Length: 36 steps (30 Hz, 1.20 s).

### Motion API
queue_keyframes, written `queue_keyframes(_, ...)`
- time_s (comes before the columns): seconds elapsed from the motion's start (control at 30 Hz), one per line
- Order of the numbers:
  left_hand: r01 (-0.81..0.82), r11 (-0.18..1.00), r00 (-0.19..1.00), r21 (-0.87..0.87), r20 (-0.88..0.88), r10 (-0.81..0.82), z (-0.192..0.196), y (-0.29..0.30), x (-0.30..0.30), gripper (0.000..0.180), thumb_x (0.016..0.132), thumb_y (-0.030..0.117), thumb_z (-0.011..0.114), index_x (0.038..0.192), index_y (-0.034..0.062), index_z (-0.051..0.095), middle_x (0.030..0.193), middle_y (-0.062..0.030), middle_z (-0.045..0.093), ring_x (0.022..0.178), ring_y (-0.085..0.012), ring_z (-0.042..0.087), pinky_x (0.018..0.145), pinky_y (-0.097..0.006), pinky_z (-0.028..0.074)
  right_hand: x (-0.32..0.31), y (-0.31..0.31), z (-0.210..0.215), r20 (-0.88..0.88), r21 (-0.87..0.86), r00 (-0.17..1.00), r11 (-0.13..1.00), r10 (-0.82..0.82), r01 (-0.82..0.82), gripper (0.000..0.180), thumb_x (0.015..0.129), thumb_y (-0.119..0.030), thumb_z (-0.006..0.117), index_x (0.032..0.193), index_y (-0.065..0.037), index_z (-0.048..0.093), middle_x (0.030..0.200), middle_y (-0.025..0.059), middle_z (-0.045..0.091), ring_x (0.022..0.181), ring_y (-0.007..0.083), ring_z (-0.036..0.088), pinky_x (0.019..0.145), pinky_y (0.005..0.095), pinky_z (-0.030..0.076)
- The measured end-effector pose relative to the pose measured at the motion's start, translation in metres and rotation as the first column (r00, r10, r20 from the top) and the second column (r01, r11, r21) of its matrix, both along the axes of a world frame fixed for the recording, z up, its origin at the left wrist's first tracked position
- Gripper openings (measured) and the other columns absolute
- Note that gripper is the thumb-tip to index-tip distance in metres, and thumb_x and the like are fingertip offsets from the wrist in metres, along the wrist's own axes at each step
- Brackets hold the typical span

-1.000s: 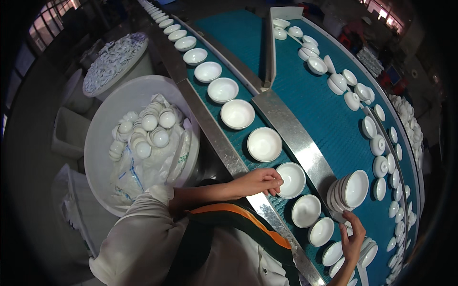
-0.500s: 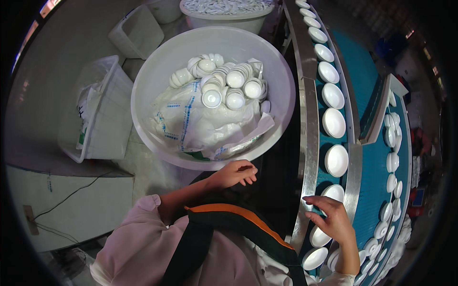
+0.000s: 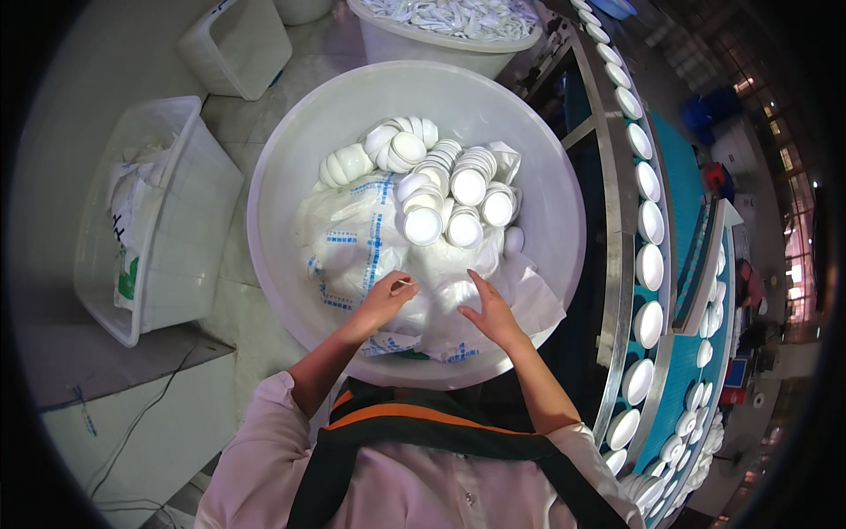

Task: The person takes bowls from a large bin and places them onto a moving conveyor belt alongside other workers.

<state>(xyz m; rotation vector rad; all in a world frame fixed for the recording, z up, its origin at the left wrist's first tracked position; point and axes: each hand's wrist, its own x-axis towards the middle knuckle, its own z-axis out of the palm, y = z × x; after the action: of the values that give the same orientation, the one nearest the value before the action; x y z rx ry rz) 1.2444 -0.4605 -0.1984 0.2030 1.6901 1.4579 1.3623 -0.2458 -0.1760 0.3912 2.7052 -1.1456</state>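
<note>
Over the clear plastic bag (image 3: 348, 242) in the large round white tub (image 3: 278, 150), my left hand (image 3: 386, 300) hangs with its fingers loosely bent and a small gap at the tips. I see nothing held in it. My right hand (image 3: 493, 316) is to its right over the same plastic, thumb and forefinger spread, holding nothing. Just beyond both hands are several stacks of small white bowls (image 3: 423, 226), lying tilted on the plastic. Another curved stack (image 3: 345, 166) lies at their left.
Along the right runs a conveyor with a metal rail (image 3: 614, 264), carrying a row of white bowls (image 3: 648, 324). A teal belt (image 3: 679, 361) beyond holds more dishes. At left stands a white rectangular bin (image 3: 181, 264) with bags inside. Behind the tub is another filled tub (image 3: 441, 40).
My right hand has left the conveyor side and moved left over the tub. My left hand has moved forward over the plastic. The view has shifted, so the tub appears lower and farther right.
</note>
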Motion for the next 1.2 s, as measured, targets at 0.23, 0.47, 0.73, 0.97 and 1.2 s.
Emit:
queue_keyframes(0.23, -0.110, 0.985, 0.962, -0.134, -0.262, 0.072, -0.093, 0.030, -0.090, 0.065, 0.078, 0.035, 0.069, 0.126, 0.0000, 0.043, 0.114, -0.0227, 0.056, 0.105, -0.0321, 0.055, 0.087, -0.039, 0.044, -0.060, 0.018, -0.110, 0.298, -0.036, 0.946, 0.988, -0.130, 0.147, 0.082, 0.076, -0.030, 0.071, 0.141, -0.006, 0.027, 0.130, 0.0282, 0.044, 0.119, 0.0397, 0.046, 0.099, 0.0405, 0.038)
queue_keyframes(0.47, -0.068, 0.929, 0.834, -0.365, -0.532, -0.148, -0.191, 0.090, -0.169, 0.088, 0.067, 0.036, 0.075, 0.136, 0.0036, 0.032, 0.126, -0.0271, 0.045, 0.117, -0.0418, 0.044, 0.093, -0.049, 0.039, -0.130, 0.039, -0.247, 0.394, 0.032, 0.826, 0.904, -0.402, 0.425, 0.078, 0.069, -0.041, 0.077, 0.128, 0.000, 0.045, 0.105, 0.0198, 0.062, 0.097, 0.0277, 0.061, 0.086, 0.0366, 0.048)
queue_keyframes(0.73, 0.094, 0.819, 0.655, -0.565, -0.584, -0.479, -0.239, 0.165, -0.228, 0.084, 0.060, 0.012, 0.074, 0.134, 0.0131, 0.036, 0.118, -0.0228, 0.043, 0.105, -0.0416, 0.047, 0.085, -0.050, 0.043, -0.182, 0.017, -0.303, 0.733, -0.240, 0.482, 0.480, -0.480, 0.844, 0.053, 0.074, -0.036, 0.075, 0.103, 0.005, 0.060, 0.083, 0.0160, 0.063, 0.063, 0.0232, 0.065, 0.051, 0.0323, 0.058)
queue_keyframes(0.97, 0.233, 0.878, 0.607, -0.417, -0.644, -0.467, -0.275, 0.138, -0.240, 0.069, 0.068, 0.017, 0.071, 0.129, 0.0135, 0.041, 0.115, -0.0257, 0.046, 0.103, -0.0426, 0.048, 0.087, -0.049, 0.043, -0.160, -0.003, -0.284, 0.513, -0.430, 0.725, 0.593, -0.459, 0.681, 0.040, 0.089, -0.033, 0.055, 0.109, 0.002, 0.058, 0.079, 0.0134, 0.066, 0.055, 0.0197, 0.066, 0.051, 0.0308, 0.054)
queue_keyframes(1.2, 0.258, 0.950, 0.851, -0.175, -0.424, -0.309, -0.223, 0.057, -0.164, 0.049, 0.072, 0.025, 0.070, 0.113, 0.0032, 0.055, 0.105, -0.0217, 0.061, 0.097, -0.0384, 0.058, 0.085, -0.042, 0.046, -0.117, 0.005, -0.159, 0.353, -0.214, 0.866, 0.870, -0.355, 0.444, 0.045, 0.091, -0.044, 0.048, 0.101, -0.001, 0.061, 0.067, 0.0097, 0.067, 0.061, 0.0203, 0.067, 0.060, 0.0337, 0.052)
